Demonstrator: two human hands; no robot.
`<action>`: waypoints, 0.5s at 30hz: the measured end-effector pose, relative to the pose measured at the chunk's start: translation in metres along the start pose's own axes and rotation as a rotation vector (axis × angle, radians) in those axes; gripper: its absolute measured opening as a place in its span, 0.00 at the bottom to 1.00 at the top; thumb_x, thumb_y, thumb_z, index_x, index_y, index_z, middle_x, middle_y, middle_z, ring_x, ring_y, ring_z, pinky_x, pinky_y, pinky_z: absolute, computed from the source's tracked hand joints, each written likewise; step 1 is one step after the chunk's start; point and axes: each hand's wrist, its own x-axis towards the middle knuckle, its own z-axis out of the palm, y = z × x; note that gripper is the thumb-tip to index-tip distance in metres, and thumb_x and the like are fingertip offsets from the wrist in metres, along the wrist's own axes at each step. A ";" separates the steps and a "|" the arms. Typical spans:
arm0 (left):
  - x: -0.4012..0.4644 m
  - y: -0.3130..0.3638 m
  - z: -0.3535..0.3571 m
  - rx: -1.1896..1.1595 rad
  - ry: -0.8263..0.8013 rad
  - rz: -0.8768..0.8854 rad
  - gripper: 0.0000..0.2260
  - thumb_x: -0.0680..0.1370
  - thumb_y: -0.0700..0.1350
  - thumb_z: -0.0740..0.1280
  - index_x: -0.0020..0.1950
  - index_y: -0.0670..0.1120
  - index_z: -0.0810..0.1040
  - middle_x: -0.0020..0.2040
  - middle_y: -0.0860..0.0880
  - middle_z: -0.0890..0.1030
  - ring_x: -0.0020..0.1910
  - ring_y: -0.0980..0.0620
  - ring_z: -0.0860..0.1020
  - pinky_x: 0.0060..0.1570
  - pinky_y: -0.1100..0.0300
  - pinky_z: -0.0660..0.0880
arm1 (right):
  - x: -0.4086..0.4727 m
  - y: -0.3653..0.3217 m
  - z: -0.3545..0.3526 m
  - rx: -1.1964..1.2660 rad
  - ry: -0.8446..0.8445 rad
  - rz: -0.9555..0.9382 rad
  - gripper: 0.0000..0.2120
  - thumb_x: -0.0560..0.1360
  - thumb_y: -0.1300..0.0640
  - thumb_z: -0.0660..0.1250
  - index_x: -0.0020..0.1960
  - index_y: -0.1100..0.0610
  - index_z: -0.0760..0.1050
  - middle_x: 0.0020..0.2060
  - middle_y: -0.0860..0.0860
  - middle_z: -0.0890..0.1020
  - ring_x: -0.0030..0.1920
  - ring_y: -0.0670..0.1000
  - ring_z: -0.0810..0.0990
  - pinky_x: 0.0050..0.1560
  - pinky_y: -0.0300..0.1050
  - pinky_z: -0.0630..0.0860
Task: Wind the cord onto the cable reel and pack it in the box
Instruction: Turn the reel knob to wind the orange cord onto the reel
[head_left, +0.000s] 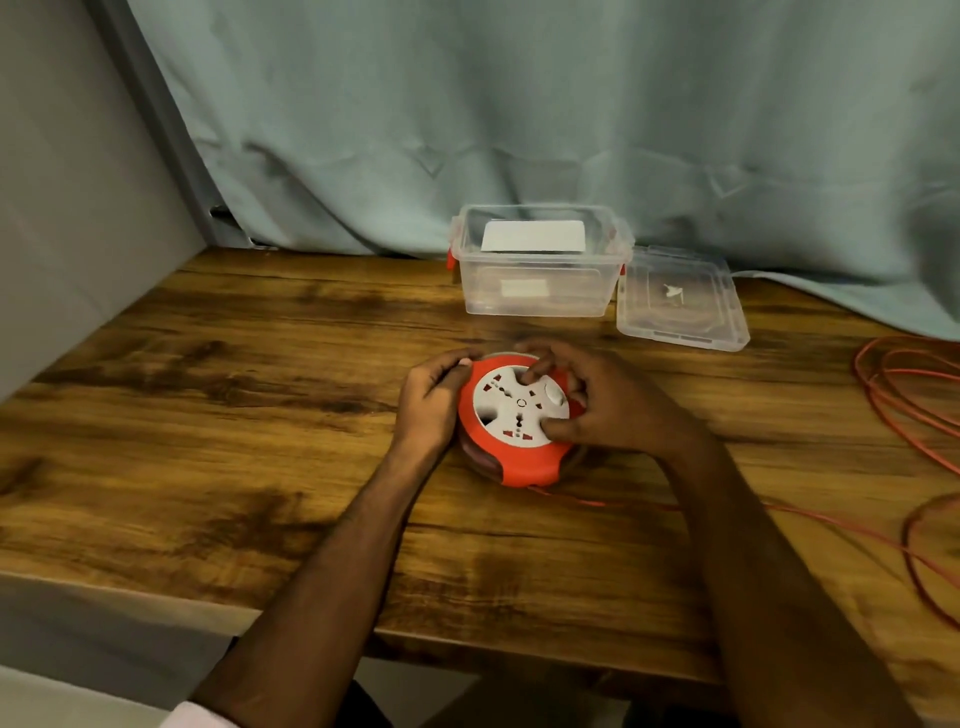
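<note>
A round red cable reel (519, 462) with a white socket face lies flat on the wooden table (208, 415), near its middle. My left hand (431, 400) grips the reel's left rim. My right hand (597, 405) rests on the socket face, fingers pressed into its recesses. A thin red cord (831, 525) leaves the reel's near side and runs right into loose loops at the table's right edge. The clear plastic box (540, 291) with red latches stands open behind the reel.
The box's clear lid (680, 301) lies flat to the right of the box. A pale blue curtain (519, 130) hangs along the back of the table. A grey wall (67, 208) closes the left side. The table's front edge runs below my forearms.
</note>
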 end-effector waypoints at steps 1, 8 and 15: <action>0.001 -0.001 0.000 -0.006 0.004 -0.005 0.09 0.81 0.38 0.64 0.55 0.42 0.84 0.54 0.37 0.85 0.56 0.32 0.81 0.58 0.33 0.77 | -0.001 -0.001 0.001 -0.002 0.010 -0.004 0.40 0.66 0.51 0.82 0.74 0.42 0.69 0.60 0.40 0.82 0.50 0.41 0.80 0.46 0.42 0.80; -0.002 0.000 0.000 0.008 -0.005 0.017 0.15 0.77 0.45 0.65 0.58 0.40 0.84 0.54 0.39 0.85 0.55 0.35 0.82 0.59 0.35 0.77 | -0.001 -0.010 0.010 -0.216 0.121 0.032 0.25 0.61 0.31 0.79 0.48 0.43 0.73 0.39 0.39 0.80 0.39 0.41 0.77 0.35 0.39 0.69; -0.003 0.003 0.000 0.009 -0.031 0.024 0.10 0.75 0.47 0.65 0.49 0.52 0.86 0.52 0.42 0.86 0.54 0.38 0.84 0.58 0.35 0.78 | 0.006 -0.021 0.026 -0.278 0.194 0.045 0.21 0.68 0.34 0.77 0.34 0.49 0.74 0.40 0.37 0.80 0.34 0.36 0.68 0.35 0.35 0.61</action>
